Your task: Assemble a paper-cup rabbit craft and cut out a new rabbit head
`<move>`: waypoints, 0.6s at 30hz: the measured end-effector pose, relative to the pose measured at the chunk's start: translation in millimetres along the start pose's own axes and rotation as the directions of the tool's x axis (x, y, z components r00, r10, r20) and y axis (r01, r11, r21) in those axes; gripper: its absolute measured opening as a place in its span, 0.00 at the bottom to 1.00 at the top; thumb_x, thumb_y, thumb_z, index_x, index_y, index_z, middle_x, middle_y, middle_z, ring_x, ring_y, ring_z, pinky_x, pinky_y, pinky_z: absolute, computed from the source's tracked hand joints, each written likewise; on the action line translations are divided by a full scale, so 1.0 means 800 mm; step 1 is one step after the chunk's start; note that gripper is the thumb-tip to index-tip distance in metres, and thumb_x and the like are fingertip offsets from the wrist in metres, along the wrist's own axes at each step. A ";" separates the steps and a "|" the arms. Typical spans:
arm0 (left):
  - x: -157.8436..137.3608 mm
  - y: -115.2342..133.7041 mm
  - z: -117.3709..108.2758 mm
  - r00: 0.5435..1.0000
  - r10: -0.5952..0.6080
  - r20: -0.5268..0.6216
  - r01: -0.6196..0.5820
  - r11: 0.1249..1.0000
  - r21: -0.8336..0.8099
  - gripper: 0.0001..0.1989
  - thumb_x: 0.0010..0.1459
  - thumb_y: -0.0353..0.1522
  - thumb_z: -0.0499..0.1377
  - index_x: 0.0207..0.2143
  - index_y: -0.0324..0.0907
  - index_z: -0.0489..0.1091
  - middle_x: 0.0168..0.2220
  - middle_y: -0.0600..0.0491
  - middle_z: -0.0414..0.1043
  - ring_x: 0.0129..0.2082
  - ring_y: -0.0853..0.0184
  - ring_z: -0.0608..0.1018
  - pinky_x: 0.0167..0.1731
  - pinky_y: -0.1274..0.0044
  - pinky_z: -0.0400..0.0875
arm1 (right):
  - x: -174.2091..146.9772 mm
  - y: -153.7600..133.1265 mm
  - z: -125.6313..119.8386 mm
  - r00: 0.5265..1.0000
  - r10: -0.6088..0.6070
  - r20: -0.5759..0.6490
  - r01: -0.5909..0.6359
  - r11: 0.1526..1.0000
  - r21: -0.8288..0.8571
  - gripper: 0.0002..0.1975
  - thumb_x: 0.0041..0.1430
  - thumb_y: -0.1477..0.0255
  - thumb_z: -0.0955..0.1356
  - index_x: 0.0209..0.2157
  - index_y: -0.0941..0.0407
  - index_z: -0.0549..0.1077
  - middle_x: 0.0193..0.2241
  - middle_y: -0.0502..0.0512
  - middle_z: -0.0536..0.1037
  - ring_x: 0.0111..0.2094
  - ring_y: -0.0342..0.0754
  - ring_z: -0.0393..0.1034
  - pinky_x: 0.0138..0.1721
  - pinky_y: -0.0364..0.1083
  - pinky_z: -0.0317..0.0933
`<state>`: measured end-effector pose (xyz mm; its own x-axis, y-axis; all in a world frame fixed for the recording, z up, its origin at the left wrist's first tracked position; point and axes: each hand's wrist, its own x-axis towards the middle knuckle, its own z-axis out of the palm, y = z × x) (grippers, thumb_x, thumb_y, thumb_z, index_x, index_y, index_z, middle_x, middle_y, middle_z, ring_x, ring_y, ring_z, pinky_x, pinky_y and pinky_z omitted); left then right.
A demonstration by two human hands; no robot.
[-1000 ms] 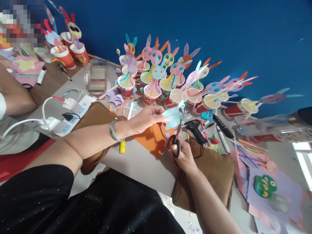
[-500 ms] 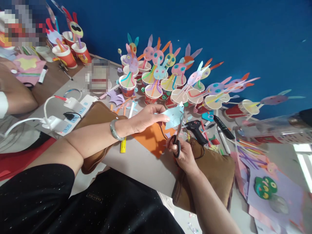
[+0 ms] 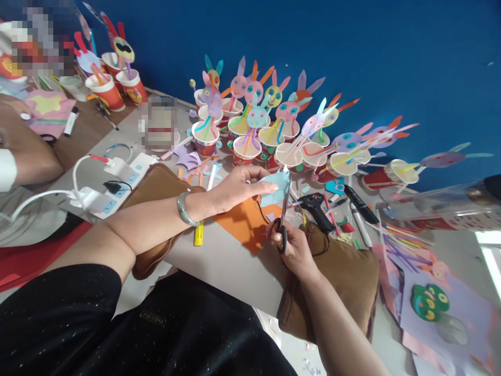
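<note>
My left hand [image 3: 245, 187] pinches a piece of light blue paper [image 3: 275, 194] between thumb and fingers, held above the table. Around the handles of black-handled scissors [image 3: 282, 230] the fingers of my right hand [image 3: 295, 250] are closed. The scissor blades point up and lie along the right edge of the blue paper. Below both hands is a sheet of orange paper [image 3: 242, 224] with a ragged edge. A black glue gun [image 3: 318, 211] lies just right of the scissors.
Behind my hands stand several paper cups [image 3: 247, 151] with paper rabbit heads on stems. Brown cushions [image 3: 340, 277] lie under my forearms. A power strip [image 3: 131, 183] with plugs is at left, near another person's arm [image 3: 29, 141]. Markers [image 3: 360, 224] and a clear bottle [image 3: 442, 209] lie at right.
The blue paper has turned slightly in my left hand, and my left thumb now reaches further over it. The scissor blades have shifted a little left and look more closed.
</note>
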<state>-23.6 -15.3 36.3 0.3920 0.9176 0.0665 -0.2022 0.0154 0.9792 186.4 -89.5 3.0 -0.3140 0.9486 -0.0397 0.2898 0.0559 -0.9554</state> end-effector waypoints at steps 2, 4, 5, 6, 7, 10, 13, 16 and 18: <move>0.000 0.005 0.000 1.000 0.011 -0.021 -0.010 0.999 0.049 0.19 0.54 0.46 0.69 0.28 0.40 0.72 0.26 0.57 0.69 0.27 0.75 0.69 0.31 0.78 0.64 | 0.000 -0.001 0.001 1.000 0.005 0.007 -0.005 1.000 -0.007 0.34 0.52 0.36 0.69 0.22 0.54 0.67 0.23 0.51 0.71 0.24 0.43 0.59 0.26 0.46 0.55; 0.000 0.011 0.000 0.999 0.016 -0.039 -0.013 0.996 0.091 0.19 0.53 0.47 0.70 0.27 0.40 0.73 0.24 0.58 0.68 0.26 0.74 0.68 0.30 0.78 0.64 | 0.000 -0.001 0.001 1.000 0.009 0.016 -0.009 1.000 -0.020 0.34 0.52 0.35 0.69 0.22 0.54 0.67 0.22 0.51 0.70 0.24 0.43 0.58 0.26 0.45 0.54; 0.001 0.013 0.000 0.999 0.022 -0.045 -0.017 0.994 0.108 0.20 0.52 0.47 0.70 0.26 0.40 0.73 0.24 0.58 0.68 0.26 0.74 0.67 0.30 0.78 0.63 | 0.000 -0.001 0.001 1.000 0.012 0.021 -0.011 0.999 -0.030 0.34 0.53 0.35 0.68 0.22 0.55 0.68 0.22 0.51 0.69 0.24 0.43 0.58 0.26 0.45 0.54; 0.001 0.015 0.000 0.998 0.031 -0.051 -0.025 0.992 0.123 0.20 0.52 0.47 0.70 0.26 0.40 0.73 0.23 0.58 0.67 0.25 0.74 0.67 0.29 0.78 0.63 | 0.000 -0.001 0.000 1.000 0.014 0.025 -0.013 0.999 -0.040 0.34 0.53 0.35 0.68 0.23 0.55 0.69 0.21 0.50 0.69 0.24 0.43 0.58 0.26 0.45 0.54; 0.001 0.016 0.000 0.998 0.040 -0.055 -0.032 0.990 0.136 0.20 0.52 0.47 0.70 0.26 0.40 0.73 0.23 0.58 0.67 0.25 0.74 0.66 0.29 0.78 0.62 | 0.000 -0.001 0.000 0.999 0.017 0.032 -0.015 0.999 -0.048 0.34 0.53 0.36 0.68 0.24 0.55 0.70 0.21 0.50 0.68 0.24 0.43 0.58 0.26 0.45 0.54; 0.002 0.019 -0.001 0.997 0.052 -0.054 -0.043 0.987 0.156 0.20 0.52 0.47 0.69 0.26 0.39 0.74 0.23 0.57 0.67 0.25 0.74 0.67 0.29 0.77 0.62 | 0.000 0.002 0.000 0.998 0.026 0.050 -0.024 0.998 -0.052 0.34 0.53 0.36 0.69 0.24 0.55 0.71 0.21 0.50 0.68 0.24 0.43 0.58 0.26 0.45 0.54; 0.002 0.021 -0.003 0.998 0.038 -0.053 -0.029 0.986 0.167 0.20 0.52 0.47 0.69 0.26 0.39 0.73 0.23 0.57 0.68 0.25 0.74 0.67 0.28 0.78 0.61 | 0.000 0.005 0.000 0.998 0.038 0.053 -0.036 0.998 -0.046 0.33 0.53 0.37 0.70 0.23 0.55 0.69 0.22 0.50 0.69 0.25 0.44 0.59 0.26 0.45 0.54; 0.001 0.023 -0.003 0.996 0.047 -0.077 -0.032 0.982 0.184 0.21 0.54 0.48 0.68 0.24 0.40 0.71 0.22 0.59 0.64 0.24 0.75 0.64 0.27 0.78 0.58 | -0.001 0.007 -0.001 0.998 0.040 0.051 -0.037 0.998 -0.051 0.33 0.54 0.37 0.69 0.23 0.55 0.69 0.22 0.50 0.69 0.25 0.44 0.59 0.26 0.45 0.53; 0.001 0.023 -0.002 0.995 0.055 -0.077 -0.041 0.983 0.178 0.23 0.56 0.49 0.67 0.23 0.41 0.69 0.21 0.59 0.62 0.23 0.75 0.63 0.26 0.77 0.57 | -0.001 0.007 -0.001 0.998 0.029 0.048 -0.027 0.999 -0.045 0.34 0.54 0.36 0.68 0.22 0.55 0.68 0.22 0.51 0.70 0.25 0.44 0.59 0.26 0.46 0.54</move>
<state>-28.5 -13.9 53.8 0.3096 0.9450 0.1058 -0.0551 -0.0932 0.9941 189.1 -90.0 -2.0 -0.3486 0.9337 -0.0816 0.3387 0.0443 -0.9399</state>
